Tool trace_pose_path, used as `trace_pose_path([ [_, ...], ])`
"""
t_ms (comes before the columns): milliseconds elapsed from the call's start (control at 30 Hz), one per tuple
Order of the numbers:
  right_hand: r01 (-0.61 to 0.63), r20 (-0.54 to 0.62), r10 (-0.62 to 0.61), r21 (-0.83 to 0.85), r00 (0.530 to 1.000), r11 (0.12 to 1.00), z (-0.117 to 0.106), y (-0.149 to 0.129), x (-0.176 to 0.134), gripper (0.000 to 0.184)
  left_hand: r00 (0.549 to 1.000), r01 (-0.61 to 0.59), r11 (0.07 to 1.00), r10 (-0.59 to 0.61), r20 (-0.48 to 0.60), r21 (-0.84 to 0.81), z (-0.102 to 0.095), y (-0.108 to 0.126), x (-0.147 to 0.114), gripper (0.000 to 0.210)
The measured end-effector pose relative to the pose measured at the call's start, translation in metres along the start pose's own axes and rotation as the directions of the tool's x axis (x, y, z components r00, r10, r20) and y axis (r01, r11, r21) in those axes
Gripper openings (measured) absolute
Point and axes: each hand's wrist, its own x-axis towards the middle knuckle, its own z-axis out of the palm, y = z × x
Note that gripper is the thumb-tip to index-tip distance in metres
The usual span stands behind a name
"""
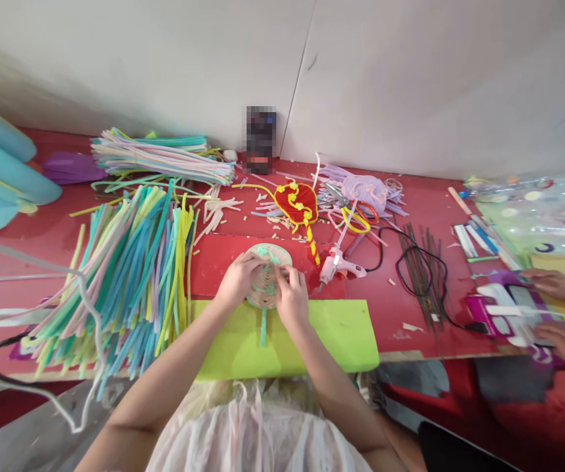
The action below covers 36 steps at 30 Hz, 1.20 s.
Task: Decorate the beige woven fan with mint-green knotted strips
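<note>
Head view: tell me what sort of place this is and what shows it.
Most likely a craft workspace: bundled fuzzy stems and a pink glue gun are on the red table, and the person's left hand and right hand hold a round, pale green piece.

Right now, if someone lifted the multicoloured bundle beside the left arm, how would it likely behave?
The multicoloured bundle would probably splay, since its near ends fan out loosely. It may feel light for its bulk, being made of slender strands. Its front could sag, as some ends reach past the red table's edge.
</note>
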Motion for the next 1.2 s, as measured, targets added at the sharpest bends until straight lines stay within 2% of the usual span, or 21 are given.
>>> trace_pose_path([
  [133, -0.006, 0.0, 0.006, -0.004, 1.0, 1.0, 0.001, 0.001, -0.001, 0.052, 0.981, 0.174, 0.984, -0.169, -0.097, 0.035, -0.018, 0.005, -0.014, 0.016],
  [267, 0.003, -0.004, -0.003, 0.003, 1.0, 1.0, 0.001, 0.001, 0.0, 0.053, 0.969, 0.24, 0.97, -0.236, -0.07, 0.045, -0.024, 0.006, -0.028, 0.012],
  [367, 0.007, -0.006, -0.007, -0.002, 1.0, 1.0, -0.001, 0.0, 0.001, 0.051, 0.971, 0.238, 0.97, -0.237, -0.028, 0.056, -0.02, 0.006, -0.032, 0.012],
  [567, -0.002, 0.003, 0.002, -0.003, 1.0, 1.0, -0.001, 0.0, 0.0, 0.048, 0.985, 0.17, 0.967, -0.175, 0.007, 0.191, -0.015, 0.014, -0.023, 0.007],
  [767, 0.003, -0.006, -0.003, 0.001, 1.0, 1.0, 0.001, 0.001, -0.001, 0.049, 0.981, 0.189, 0.965, -0.193, 0.003, 0.184, -0.015, 0.014, -0.02, 0.004],
  [867, 0.007, -0.011, -0.007, 0.002, 1.0, 1.0, 0.0, 0.001, -0.001, 0.049, 0.979, 0.2, 0.971, -0.202, -0.003, 0.13, -0.013, 0.009, -0.023, 0.002],
  [1033, 0.006, 0.001, -0.006, 0.008, 1.0, 1.0, -0.001, 0.001, 0.001, 0.049, 0.981, 0.193, 0.98, -0.193, 0.004, -0.052, -0.009, -0.001, -0.025, 0.011],
  [1200, -0.003, -0.001, 0.003, 0.017, 1.0, 1.0, -0.002, 0.001, 0.0, 0.049, 0.984, 0.176, 0.979, -0.175, 0.013, -0.108, -0.008, -0.009, -0.026, 0.015],
])
